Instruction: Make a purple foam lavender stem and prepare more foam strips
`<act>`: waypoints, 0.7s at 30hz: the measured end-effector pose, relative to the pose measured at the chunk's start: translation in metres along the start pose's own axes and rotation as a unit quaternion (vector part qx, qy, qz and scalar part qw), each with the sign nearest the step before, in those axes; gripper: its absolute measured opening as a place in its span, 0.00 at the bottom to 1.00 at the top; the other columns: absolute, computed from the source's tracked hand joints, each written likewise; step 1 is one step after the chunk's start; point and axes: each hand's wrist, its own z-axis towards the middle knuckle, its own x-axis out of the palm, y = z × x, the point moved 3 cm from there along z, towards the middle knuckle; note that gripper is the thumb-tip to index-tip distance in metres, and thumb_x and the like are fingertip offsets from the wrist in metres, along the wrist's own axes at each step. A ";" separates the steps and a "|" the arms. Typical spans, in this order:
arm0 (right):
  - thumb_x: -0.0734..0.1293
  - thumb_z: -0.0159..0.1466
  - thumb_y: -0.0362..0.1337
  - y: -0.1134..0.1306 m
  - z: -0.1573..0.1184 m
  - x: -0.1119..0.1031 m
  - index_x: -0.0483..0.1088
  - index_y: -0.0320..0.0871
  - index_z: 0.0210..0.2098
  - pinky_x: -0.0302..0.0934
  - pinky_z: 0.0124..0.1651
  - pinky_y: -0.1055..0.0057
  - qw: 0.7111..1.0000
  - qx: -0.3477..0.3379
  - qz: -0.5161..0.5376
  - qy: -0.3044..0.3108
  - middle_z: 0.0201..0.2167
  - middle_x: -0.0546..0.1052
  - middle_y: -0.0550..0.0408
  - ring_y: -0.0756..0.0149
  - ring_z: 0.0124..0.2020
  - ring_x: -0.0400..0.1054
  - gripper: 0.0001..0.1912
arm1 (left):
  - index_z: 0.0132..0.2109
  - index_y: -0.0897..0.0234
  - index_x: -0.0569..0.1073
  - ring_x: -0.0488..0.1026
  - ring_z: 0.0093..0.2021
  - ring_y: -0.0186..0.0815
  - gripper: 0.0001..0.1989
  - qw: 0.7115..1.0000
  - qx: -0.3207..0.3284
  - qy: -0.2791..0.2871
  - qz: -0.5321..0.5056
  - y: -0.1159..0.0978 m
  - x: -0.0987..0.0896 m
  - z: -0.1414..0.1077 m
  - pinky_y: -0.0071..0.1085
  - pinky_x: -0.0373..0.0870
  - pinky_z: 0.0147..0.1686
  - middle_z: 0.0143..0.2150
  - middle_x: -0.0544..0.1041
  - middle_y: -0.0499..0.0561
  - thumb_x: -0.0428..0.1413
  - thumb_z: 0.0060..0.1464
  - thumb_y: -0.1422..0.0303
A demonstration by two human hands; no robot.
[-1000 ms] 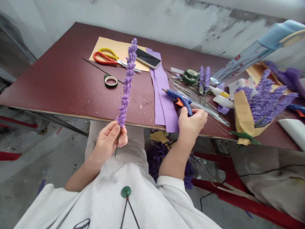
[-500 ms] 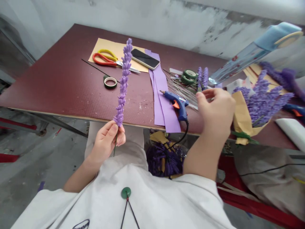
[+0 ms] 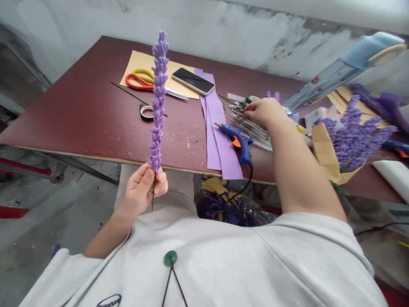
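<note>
The oval logo on the shirt cannot be read.

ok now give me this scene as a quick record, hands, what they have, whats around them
left hand: grips a purple felt lavender stem, held upright
right hand: open, fingers reaching onto a bundle of thin wires
near right hand: blue hot glue gun on purple foam strips
table: maroon board
also on table: red-handled scissors, phone, tape roll, felt lavender bunch
</note>
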 end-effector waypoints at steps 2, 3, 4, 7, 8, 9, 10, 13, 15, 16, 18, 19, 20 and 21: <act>0.60 0.61 0.37 0.008 0.008 0.003 0.75 0.37 0.44 0.56 0.45 0.68 1.000 -0.014 -0.009 -0.001 0.43 0.77 0.44 0.66 0.47 0.68 0.18 | 0.30 0.65 0.71 0.58 0.19 0.25 0.12 1.000 0.000 -0.005 0.003 0.000 0.000 0.000 0.25 0.56 0.22 0.19 0.62 0.43 0.55 0.58 0.62; 0.61 0.61 0.35 0.012 0.013 0.005 0.75 0.37 0.44 0.56 0.46 0.67 1.000 -0.020 -0.015 -0.002 0.43 0.77 0.45 0.65 0.48 0.68 0.16 | 0.30 0.65 0.71 0.58 0.19 0.25 0.12 1.000 0.001 -0.008 0.006 0.000 0.000 0.000 0.25 0.56 0.22 0.19 0.62 0.43 0.55 0.58 0.62; 0.62 0.60 0.33 0.016 0.017 0.008 0.76 0.37 0.43 0.57 0.47 0.66 0.999 -0.024 -0.023 -0.002 0.43 0.77 0.45 0.63 0.48 0.68 0.15 | 0.30 0.65 0.71 0.58 0.19 0.25 0.12 1.000 0.003 -0.009 0.008 -0.001 0.000 0.000 0.25 0.56 0.22 0.19 0.62 0.43 0.55 0.58 0.62; 0.64 0.57 0.28 0.024 0.028 0.015 0.76 0.38 0.40 0.59 0.49 0.61 0.999 -0.029 -0.046 -0.004 0.42 0.77 0.44 0.58 0.48 0.68 0.13 | 0.30 0.65 0.71 0.58 0.19 0.25 0.12 1.000 0.010 -0.007 0.016 -0.001 0.000 -0.001 0.25 0.56 0.22 0.19 0.62 0.43 0.56 0.57 0.62; 0.64 0.57 0.28 0.026 0.031 0.018 0.76 0.38 0.39 0.59 0.49 0.60 0.998 -0.030 -0.051 -0.005 0.42 0.77 0.44 0.57 0.47 0.68 0.13 | 0.30 0.65 0.71 0.58 0.19 0.25 0.12 1.000 0.011 -0.007 0.018 -0.002 -0.001 -0.001 0.24 0.56 0.22 0.18 0.62 0.43 0.56 0.57 0.61; 0.64 0.56 0.27 0.027 0.033 0.019 0.76 0.38 0.38 0.59 0.49 0.59 0.998 -0.032 -0.054 -0.005 0.41 0.77 0.45 0.56 0.47 0.68 0.12 | 0.30 0.65 0.71 0.58 0.19 0.25 0.12 1.000 0.012 -0.008 0.019 -0.001 -0.001 -0.001 0.24 0.56 0.22 0.18 0.62 0.43 0.56 0.57 0.61; 0.64 0.55 0.27 0.027 0.034 0.020 0.76 0.38 0.37 0.60 0.48 0.59 0.998 -0.033 -0.054 -0.005 0.40 0.77 0.45 0.56 0.46 0.68 0.11 | 0.30 0.65 0.71 0.58 0.19 0.26 0.12 1.000 0.012 -0.009 0.019 -0.001 -0.002 -0.002 0.24 0.56 0.22 0.18 0.62 0.43 0.56 0.57 0.61; 0.66 0.53 0.28 0.025 0.033 0.018 0.76 0.37 0.35 0.61 0.45 0.61 0.998 -0.033 -0.044 -0.006 0.36 0.77 0.45 0.56 0.42 0.69 0.10 | 0.30 0.65 0.71 0.58 0.20 0.25 0.12 1.000 0.008 -0.006 0.017 0.000 -0.004 -0.002 0.24 0.56 0.22 0.18 0.61 0.43 0.55 0.58 0.61; 0.66 0.53 0.28 0.022 0.030 0.013 0.76 0.36 0.35 0.61 0.43 0.62 0.999 -0.029 -0.027 -0.014 0.35 0.77 0.44 0.57 0.39 0.69 0.11 | 0.30 0.65 0.70 0.57 0.20 0.25 0.13 1.000 0.000 -0.004 0.015 0.001 -0.005 -0.002 0.24 0.56 0.22 0.18 0.61 0.43 0.55 0.58 0.61; 0.66 0.53 0.28 0.021 0.027 0.009 0.76 0.35 0.35 0.60 0.43 0.63 0.999 -0.030 -0.001 -0.025 0.34 0.77 0.43 0.58 0.38 0.69 0.11 | 0.30 0.65 0.70 0.57 0.20 0.25 0.13 1.000 -0.004 -0.006 0.015 0.001 -0.005 -0.002 0.24 0.56 0.22 0.18 0.61 0.43 0.55 0.58 0.61; 0.66 0.53 0.28 0.020 0.022 0.001 0.76 0.33 0.35 0.59 0.43 0.64 0.995 -0.035 0.074 -0.056 0.34 0.77 0.40 0.61 0.36 0.68 0.11 | 0.30 0.65 0.70 0.57 0.20 0.25 0.13 1.000 -0.011 -0.011 0.017 0.002 -0.004 -0.002 0.24 0.56 0.22 0.19 0.62 0.43 0.55 0.58 0.61; 0.66 0.54 0.28 0.020 0.019 -0.004 0.76 0.33 0.35 0.58 0.42 0.65 0.990 -0.040 0.116 -0.072 0.34 0.77 0.39 0.64 0.34 0.67 0.11 | 0.30 0.65 0.70 0.57 0.20 0.25 0.13 1.000 -0.013 -0.013 0.018 0.002 -0.004 -0.002 0.24 0.56 0.22 0.19 0.62 0.43 0.55 0.58 0.61; 0.65 0.55 0.29 0.022 0.015 -0.010 0.76 0.32 0.36 0.57 0.41 0.66 0.984 -0.044 0.150 -0.086 0.35 0.77 0.38 0.66 0.33 0.66 0.11 | 0.30 0.65 0.69 0.57 0.20 0.25 0.13 1.000 -0.014 -0.014 0.018 0.002 -0.003 -0.002 0.24 0.56 0.22 0.19 0.62 0.43 0.55 0.58 0.60; 0.65 0.56 0.29 0.024 0.010 -0.015 0.76 0.32 0.37 0.57 0.40 0.67 0.979 -0.046 0.176 -0.095 0.35 0.77 0.39 0.70 0.31 0.64 0.11 | 0.30 0.65 0.69 0.57 0.20 0.25 0.13 1.000 -0.015 -0.012 0.018 0.002 -0.003 -0.002 0.24 0.56 0.22 0.19 0.62 0.43 0.55 0.57 0.60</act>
